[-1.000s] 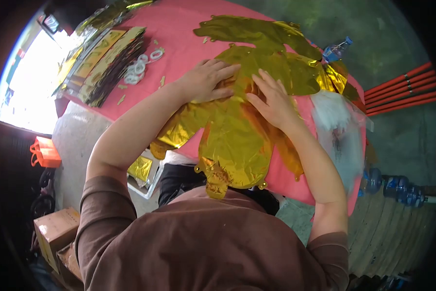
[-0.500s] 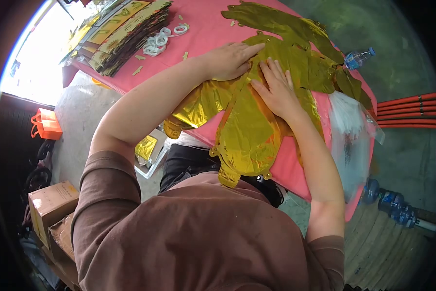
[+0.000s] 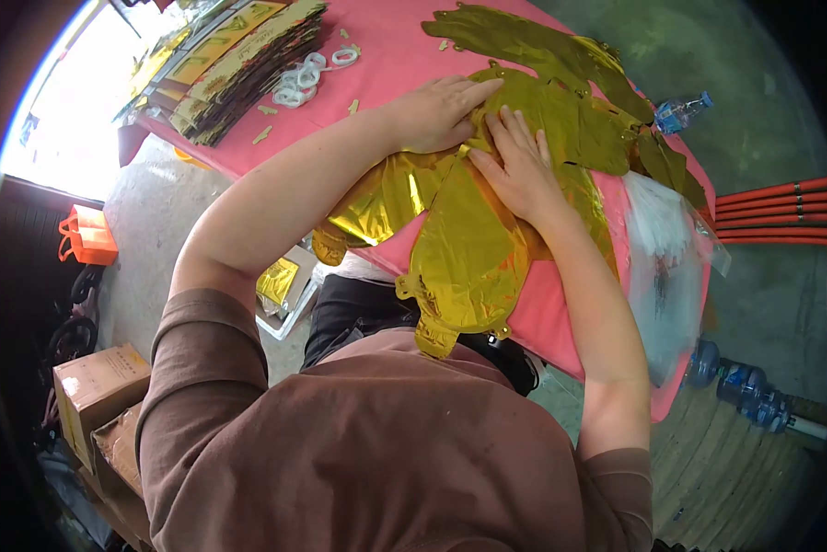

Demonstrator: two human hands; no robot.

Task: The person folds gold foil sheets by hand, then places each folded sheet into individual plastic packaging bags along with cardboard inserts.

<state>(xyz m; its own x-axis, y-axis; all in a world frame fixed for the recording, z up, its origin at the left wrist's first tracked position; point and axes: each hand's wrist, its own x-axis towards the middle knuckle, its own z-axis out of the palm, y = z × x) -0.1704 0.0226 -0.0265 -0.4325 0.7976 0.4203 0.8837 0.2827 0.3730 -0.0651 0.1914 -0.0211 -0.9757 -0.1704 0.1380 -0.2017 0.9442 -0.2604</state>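
Note:
Several flat gold foil balloons (image 3: 473, 244) lie overlapping on the pink-covered table (image 3: 390, 46), and one hangs over its near edge. My left hand (image 3: 436, 115) rests on the foil with fingers stretched towards the right. Close beside it, my right hand (image 3: 521, 170) presses flat on the same foil, fingers pointing away from me. Neither hand is closed around anything. Parts of the foil under both palms are hidden. Farther back, another gold foil piece (image 3: 524, 41) stretches to the table's far right edge.
Stacked printed packaging (image 3: 248, 69) sits at the far left, beside rolls of white ribbon (image 3: 298, 81). Clear plastic bags (image 3: 657, 267) lie at the right edge. On the floor are water bottles (image 3: 745, 386), cardboard boxes (image 3: 100, 386) and an orange bag (image 3: 88, 235).
My right hand has slid slightly left and towards my left hand over the foil. The hanging foil balloon has shifted a little; my left hand stays nearly in place.

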